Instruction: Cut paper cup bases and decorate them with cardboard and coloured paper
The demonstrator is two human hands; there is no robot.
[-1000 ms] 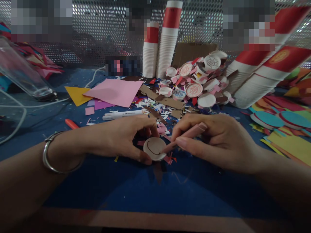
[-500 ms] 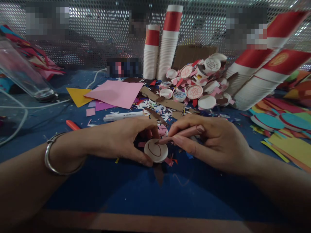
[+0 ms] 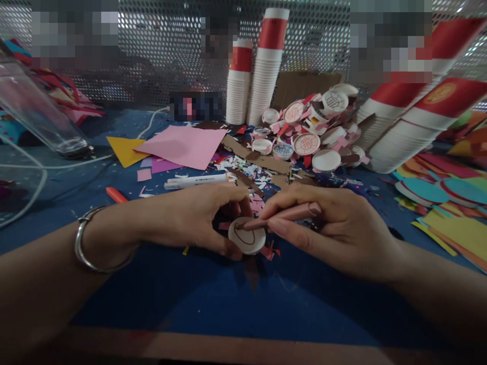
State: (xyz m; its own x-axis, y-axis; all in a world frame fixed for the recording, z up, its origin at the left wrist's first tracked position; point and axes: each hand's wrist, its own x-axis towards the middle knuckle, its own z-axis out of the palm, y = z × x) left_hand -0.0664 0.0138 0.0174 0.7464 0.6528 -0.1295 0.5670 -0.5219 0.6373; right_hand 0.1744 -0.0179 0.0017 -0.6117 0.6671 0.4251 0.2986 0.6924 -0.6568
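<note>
A small white round paper piece (image 3: 248, 244), like a cup bottom, sits low over the blue table with a brown curved line drawn on its face. My left hand (image 3: 201, 218) grips its left edge between thumb and fingers; a metal bangle circles that wrist. My right hand (image 3: 335, 228) is closed on a brown marker (image 3: 297, 212), held at a slant with its tip touching the upper left of the white face. Bits of pink and red paper stick out around the piece, and its underside is hidden.
Stacked paper cups (image 3: 268, 66) stand at the back, more cups (image 3: 403, 126) lean at right. Drawn-on cup bottoms (image 3: 306, 144) are heaped between. Pink paper (image 3: 186, 144), a white marker (image 3: 198, 181), paper scraps and a clear container (image 3: 57, 111) lie around. A perforated screen rises behind.
The marker tip has moved left across the white face, and the brown line there looks longer. My left hand keeps its grip on the piece. The whole view has shifted slightly.
</note>
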